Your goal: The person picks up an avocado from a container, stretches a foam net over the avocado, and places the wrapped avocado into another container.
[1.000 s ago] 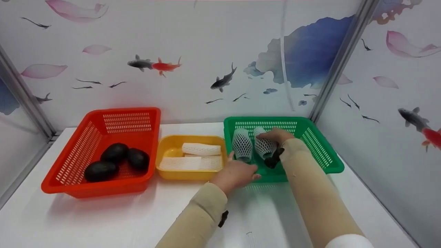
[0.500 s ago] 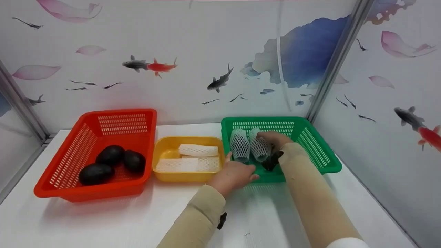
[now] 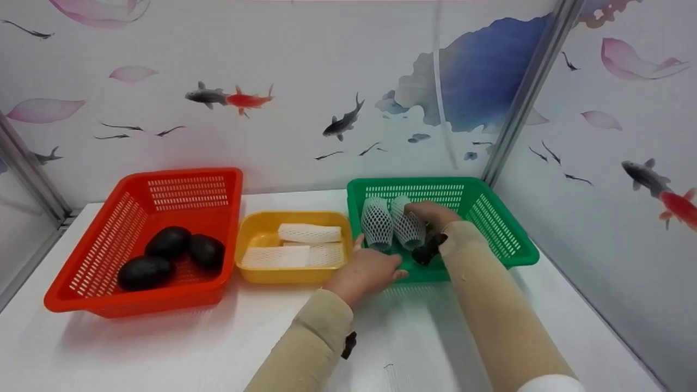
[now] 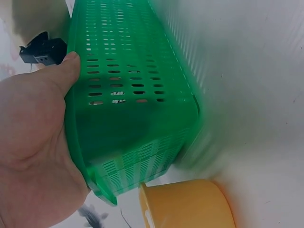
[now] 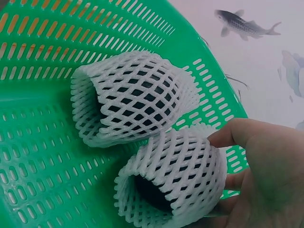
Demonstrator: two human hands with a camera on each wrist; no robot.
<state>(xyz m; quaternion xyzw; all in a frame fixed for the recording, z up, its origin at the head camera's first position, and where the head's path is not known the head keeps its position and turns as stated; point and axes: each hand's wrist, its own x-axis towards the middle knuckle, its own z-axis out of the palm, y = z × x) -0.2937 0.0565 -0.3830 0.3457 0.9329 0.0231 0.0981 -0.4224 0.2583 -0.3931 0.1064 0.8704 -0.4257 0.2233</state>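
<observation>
Half closed, the right hand (image 5: pixel 273 173) gripped a white foam-net tube (image 5: pixel 187 168), the left hand (image 4: pixel 35 142) a boxy green plastic basket (image 4: pixel 118 126)

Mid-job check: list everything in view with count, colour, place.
Red basket: one, red-orange, table's left side.
Dark ovals: three, black, in the red basket.
Yellow tray: one, yellow, between the baskets.
Foam nets: at least three, white, in the yellow tray.
Green basket: one, green, table's right side.
Net-wrapped ovals: two, dark inside white, in the green basket.
Table: one, white, under the containers.
Wall panels: three, white with printed fish, left, back, right.
Metal posts: two, grey, back corners.
Wrist devices: two, black, one per wrist.
Arm sleeves: two, beige, on the forearms.
Left hand: one, bare, on the green basket's near left rim.
Right hand: one, bare, gripping the right net-wrapped oval.
</observation>
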